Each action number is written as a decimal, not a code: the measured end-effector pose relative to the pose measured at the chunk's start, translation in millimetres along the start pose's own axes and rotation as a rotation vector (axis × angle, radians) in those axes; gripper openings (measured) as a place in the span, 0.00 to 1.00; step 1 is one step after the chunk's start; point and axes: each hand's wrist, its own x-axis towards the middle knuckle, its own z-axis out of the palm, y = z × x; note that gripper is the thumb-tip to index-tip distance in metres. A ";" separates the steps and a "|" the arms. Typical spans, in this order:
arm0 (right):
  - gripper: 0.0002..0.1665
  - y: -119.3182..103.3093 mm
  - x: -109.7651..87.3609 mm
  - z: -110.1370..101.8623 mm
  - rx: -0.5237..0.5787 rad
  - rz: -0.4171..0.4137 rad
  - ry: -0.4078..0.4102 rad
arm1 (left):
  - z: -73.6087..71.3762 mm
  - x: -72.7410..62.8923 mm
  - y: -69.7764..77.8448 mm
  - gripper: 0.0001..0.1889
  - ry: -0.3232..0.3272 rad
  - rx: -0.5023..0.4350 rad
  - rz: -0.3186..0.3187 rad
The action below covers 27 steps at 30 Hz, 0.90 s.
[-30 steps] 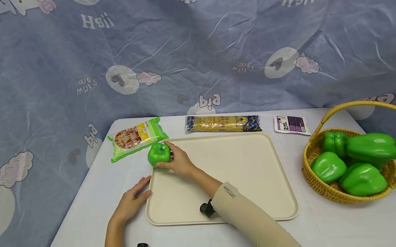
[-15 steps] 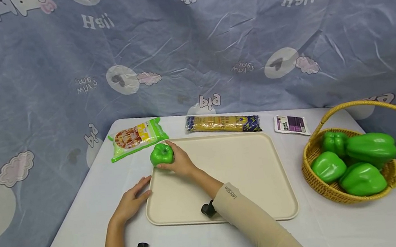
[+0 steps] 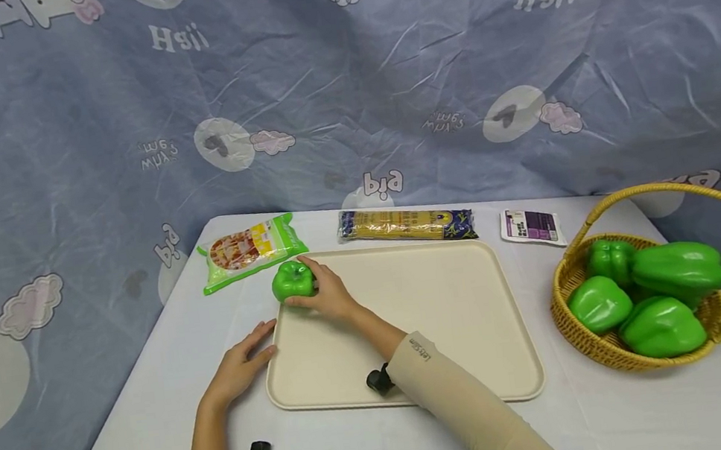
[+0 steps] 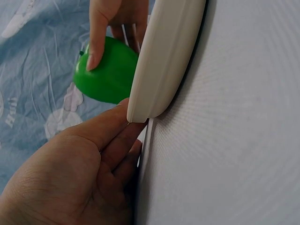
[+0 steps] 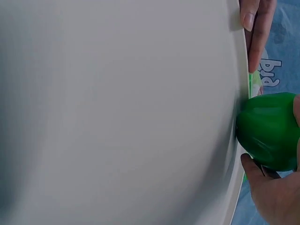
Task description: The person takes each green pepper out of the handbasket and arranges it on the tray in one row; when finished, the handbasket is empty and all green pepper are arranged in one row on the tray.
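Observation:
At the far left corner of the cream tray point(image 3: 406, 324), my right hand point(image 3: 330, 292) grips a green bell pepper point(image 3: 292, 281), thumb on the near side and fingers on the far side. The right wrist view has this pepper point(image 5: 268, 131) right at the tray's edge. My left hand point(image 3: 238, 368) rests beside the tray's left rim, fingers extended, fingertips touching the rim. In the left wrist view the left hand point(image 4: 75, 159) lies under the tray's outer wall point(image 4: 161, 61), with the pepper point(image 4: 110, 70) beyond it.
A wicker basket point(image 3: 573, 338) with several green bell peppers stands at the right. Behind the tray lie a green-edged food bag point(image 3: 249, 252), a pack of spaghetti point(image 3: 406, 224) and a small purple-and-white packet point(image 3: 531, 226). A patterned blue cloth point(image 3: 344, 92) hangs behind the table.
The pepper in my right hand tilts slightly and shifts a little to the right, then settles at the tray's corner. My left hand stays at the rim.

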 end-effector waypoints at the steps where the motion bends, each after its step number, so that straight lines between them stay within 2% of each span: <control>1: 0.51 -1.2 -0.2 1.2 0.004 -0.002 -0.003 | 0.3 0.3 -0.2 0.28 -0.002 -0.001 0.000; 8: 0.55 -6.1 2.8 5.9 -0.024 0.045 -0.041 | 1.5 0.4 -1.0 0.28 -0.001 -0.007 0.002; 27: 0.61 -4.9 1.0 1.6 -0.015 0.006 -0.044 | -1.9 -1.0 2.3 0.27 -0.008 -0.005 0.018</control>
